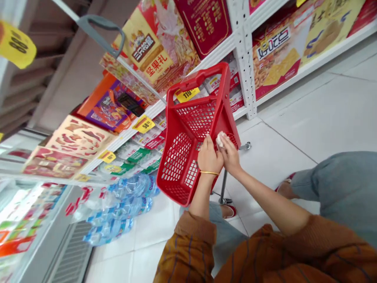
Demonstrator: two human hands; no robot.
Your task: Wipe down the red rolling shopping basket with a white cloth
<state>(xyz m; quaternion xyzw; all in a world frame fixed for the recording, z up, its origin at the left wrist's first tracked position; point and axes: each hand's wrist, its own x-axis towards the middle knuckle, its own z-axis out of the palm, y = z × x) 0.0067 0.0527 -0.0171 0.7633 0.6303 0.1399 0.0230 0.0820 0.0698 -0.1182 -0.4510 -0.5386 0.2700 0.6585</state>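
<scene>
A red plastic shopping basket (221,114) with perforated walls is tilted in front of me, its handle at the top. My left hand (210,156), with a thin gold bracelet at the wrist, is closed over the near rim, the fingers reaching toward the inside. Right beside it, my right hand (231,155) pinches a crumpled white wipe (220,139) against the outer side wall of the basket. The part of the wipe under the fingers is hidden. Nothing shows inside the basket.
Shelves with snack gift boxes (147,43) and packs of water bottles stand close behind the basket. Blue-capped bottle packs (126,200) sit on the tiled floor (297,114) at left. A metal leg with a caster (225,201) stands below the basket. A grey hook handle (103,27) hangs above.
</scene>
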